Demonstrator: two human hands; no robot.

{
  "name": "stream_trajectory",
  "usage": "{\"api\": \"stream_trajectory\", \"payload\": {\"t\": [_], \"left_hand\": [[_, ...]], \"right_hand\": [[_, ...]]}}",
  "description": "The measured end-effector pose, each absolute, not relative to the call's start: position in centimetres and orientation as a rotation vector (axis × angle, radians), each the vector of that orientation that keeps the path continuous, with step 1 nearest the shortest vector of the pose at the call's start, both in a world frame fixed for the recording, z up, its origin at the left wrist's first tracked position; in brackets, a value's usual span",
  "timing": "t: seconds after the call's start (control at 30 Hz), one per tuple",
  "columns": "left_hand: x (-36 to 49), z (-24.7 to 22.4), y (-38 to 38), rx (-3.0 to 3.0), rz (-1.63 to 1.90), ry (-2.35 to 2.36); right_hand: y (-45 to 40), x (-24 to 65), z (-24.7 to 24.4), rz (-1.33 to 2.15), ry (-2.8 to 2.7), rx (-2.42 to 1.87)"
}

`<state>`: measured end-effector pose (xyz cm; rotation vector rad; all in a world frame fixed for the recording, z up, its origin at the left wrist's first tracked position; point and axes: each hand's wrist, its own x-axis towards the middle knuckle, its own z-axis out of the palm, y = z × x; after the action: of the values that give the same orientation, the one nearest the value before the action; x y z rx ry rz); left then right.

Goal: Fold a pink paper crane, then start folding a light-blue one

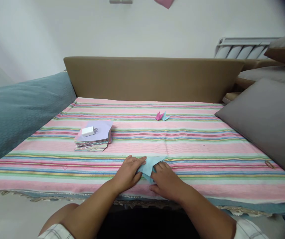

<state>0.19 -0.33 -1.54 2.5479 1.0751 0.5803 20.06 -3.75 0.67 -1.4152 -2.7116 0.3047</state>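
A light blue sheet of paper (149, 164), partly folded, lies on the striped cloth close to the front edge. At its left side, my left hand (130, 171) grips the paper, fingers on top and thumb at the near edge. My right hand (166, 179) has its fingers tucked beneath a raised flap on the right side and holds the paper there. Both hands cover parts of the folds. Farther back sit a small pink folded paper piece (158, 116) and a light blue folded one (165, 116), side by side.
To the left, a stack of coloured paper (100, 129) carries a white charger plug (88, 131). The striped cloth (194, 146) covers the seat. A tan backrest (152, 79) stands behind, a grey cushion (264, 122) at right, and a small brown ring-shaped item (269, 164) near it.
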Motion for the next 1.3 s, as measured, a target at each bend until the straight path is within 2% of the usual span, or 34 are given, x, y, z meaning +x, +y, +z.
{"api": "stream_trajectory", "payload": {"t": [0.4, 1.3], "left_hand": [[-0.1, -0.9, -0.3, 2.513, 0.539, 1.062], [0.7, -1.3, 0.1, 2.53, 0.707, 1.328]], "right_hand": [[-3.7, 20.1, 0.2, 0.331, -2.644, -1.387], [-2.6, 19.8, -1.2, 0.245, -2.59, -1.46]]}}
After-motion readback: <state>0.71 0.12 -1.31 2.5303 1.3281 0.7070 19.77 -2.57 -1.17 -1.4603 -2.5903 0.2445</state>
